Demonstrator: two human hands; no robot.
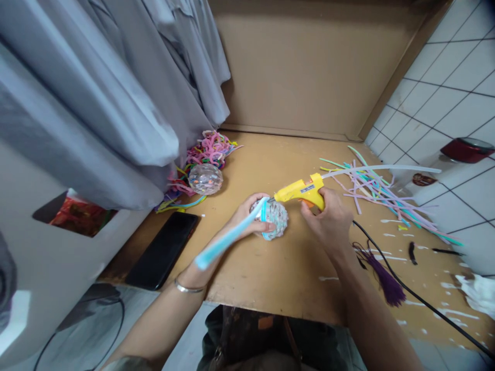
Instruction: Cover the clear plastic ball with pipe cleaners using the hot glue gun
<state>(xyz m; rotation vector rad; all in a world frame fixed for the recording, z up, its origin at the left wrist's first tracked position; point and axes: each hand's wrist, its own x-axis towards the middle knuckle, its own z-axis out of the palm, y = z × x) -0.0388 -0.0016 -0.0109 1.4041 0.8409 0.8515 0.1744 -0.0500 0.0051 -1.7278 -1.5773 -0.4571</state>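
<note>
My left hand [251,214] is closed around a small round ball [279,220] with a rough, whitish, multicoloured surface. A light blue pipe cleaner [228,239] runs over the ball, and its loose end sticks out toward me above my left wrist. In my right hand [328,219] is a yellow hot glue gun [299,190], its nozzle at the top of the ball beside the blue strip. I cannot tell whether the nozzle touches it. A long translucent glue stick [382,167] extends from the gun's back.
A clear ball [205,179] sits by tangled coloured pipe cleaners [211,149] at the left. A black phone [164,250] lies near the front edge. Straight pipe cleaners [371,185], a purple tassel [386,281], a black cord [406,291] and a lidded container [436,165] are at right.
</note>
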